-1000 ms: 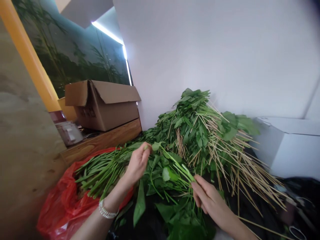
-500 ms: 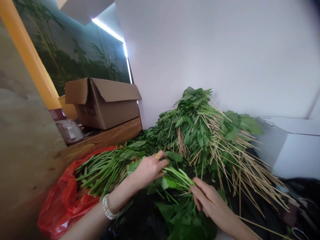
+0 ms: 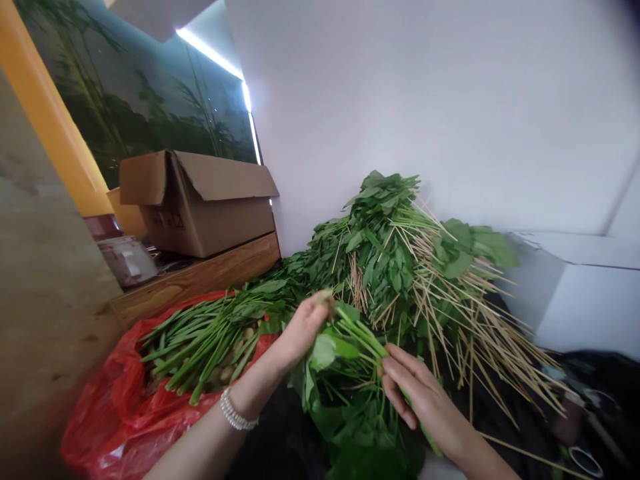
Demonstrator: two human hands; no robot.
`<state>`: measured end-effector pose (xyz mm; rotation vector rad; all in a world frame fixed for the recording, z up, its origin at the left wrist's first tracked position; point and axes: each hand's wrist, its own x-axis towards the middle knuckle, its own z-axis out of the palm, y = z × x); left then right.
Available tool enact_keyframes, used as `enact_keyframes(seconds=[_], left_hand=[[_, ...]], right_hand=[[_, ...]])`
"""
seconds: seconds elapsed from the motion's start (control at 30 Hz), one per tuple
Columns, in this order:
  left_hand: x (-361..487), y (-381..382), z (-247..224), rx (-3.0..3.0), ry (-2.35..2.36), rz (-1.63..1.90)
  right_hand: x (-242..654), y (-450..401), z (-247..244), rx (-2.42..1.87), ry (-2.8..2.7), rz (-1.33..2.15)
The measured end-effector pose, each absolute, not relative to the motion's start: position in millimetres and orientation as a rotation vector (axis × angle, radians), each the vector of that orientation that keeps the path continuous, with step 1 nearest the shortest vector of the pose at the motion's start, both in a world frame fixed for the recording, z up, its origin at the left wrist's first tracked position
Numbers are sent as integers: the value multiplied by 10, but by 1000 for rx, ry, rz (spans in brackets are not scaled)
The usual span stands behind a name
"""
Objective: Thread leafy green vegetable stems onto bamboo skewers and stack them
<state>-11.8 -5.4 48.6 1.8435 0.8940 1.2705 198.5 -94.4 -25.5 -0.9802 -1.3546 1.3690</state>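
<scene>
A bunch of green stems (image 3: 361, 335) is gripped in my right hand (image 3: 417, 393), its fingers wrapped round the lower part; one stem comes out below the palm. Just up and left of the bunch, my left hand (image 3: 307, 327) is closed at the stems' upper ends, with a small pale green piece at its fingertips. Broad green leaves (image 3: 350, 423) hang beneath both hands. Behind them rises a heap of leafy greens (image 3: 385, 253), with thin wooden skewers (image 3: 480, 313) spread over its right side.
On the left, a red plastic bag (image 3: 120, 400) holds long green stems (image 3: 210, 343) and small round brownish things. An open cardboard box (image 3: 215, 213) rests on a wooden ledge (image 3: 200, 270). At the right are a white box (image 3: 590, 307) and black plastic (image 3: 610, 387).
My left hand has risen slightly off the stems and turned, a small pale piece now at its fingertips. A stem now shows below my right palm. The whole view has shifted a little.
</scene>
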Motion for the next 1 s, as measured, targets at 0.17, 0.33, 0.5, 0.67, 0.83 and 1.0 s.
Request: enact_keyframes(seconds=[0.17,0.33,0.5,0.67,0.83,1.0], left_hand=[[-405,196,890,1353,848,1776],[-255,180,639,2249,1194,1896],[-52,90,63,2990,1056,790],[-60,-180,70,2627,1059,960],[243,-503,32,1822,746,1054],[2,-625,135,1021,583,1195]], right_hand=[[2102,-853,-221,-919,-1156,1283],[2081,-797,-254,-921,-1084,1229],[2068,-776,-357,-896,-1081,1213],[2008,-792,-362,-893,-1205,1271],[1917,-860,-369,-832,-1468,1377],[1933,-844,-438,-830,-1439,1455]])
